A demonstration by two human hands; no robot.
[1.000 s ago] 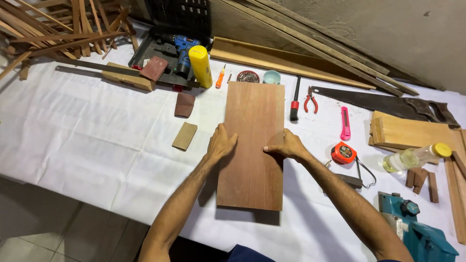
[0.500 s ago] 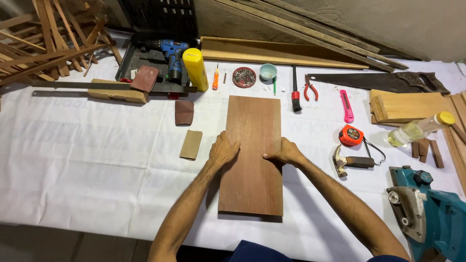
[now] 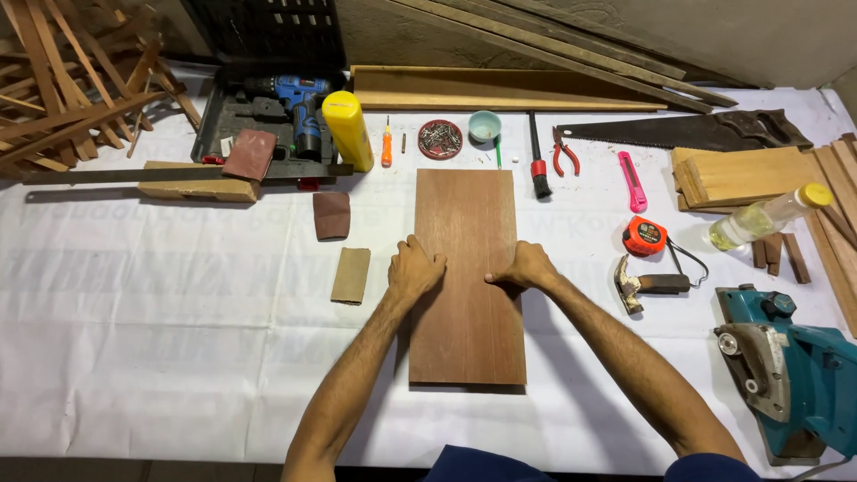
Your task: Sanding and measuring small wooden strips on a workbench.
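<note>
Head view: both hands rest on the reddish-brown board [image 3: 467, 277] at table centre — left hand [image 3: 415, 270] curled over its 9 o'clock edge, right hand [image 3: 527, 266] at 3 o'clock, neither clamping. Even downward pressure should keep it flat. Fingertips are tucked under, so contact is probably knuckles; the blue planer [image 3: 794, 370] is cut off at the frame's edge.

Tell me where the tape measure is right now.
In the head view, the orange tape measure lies on the white table, right of the wooden board, just above the hammer.
</note>
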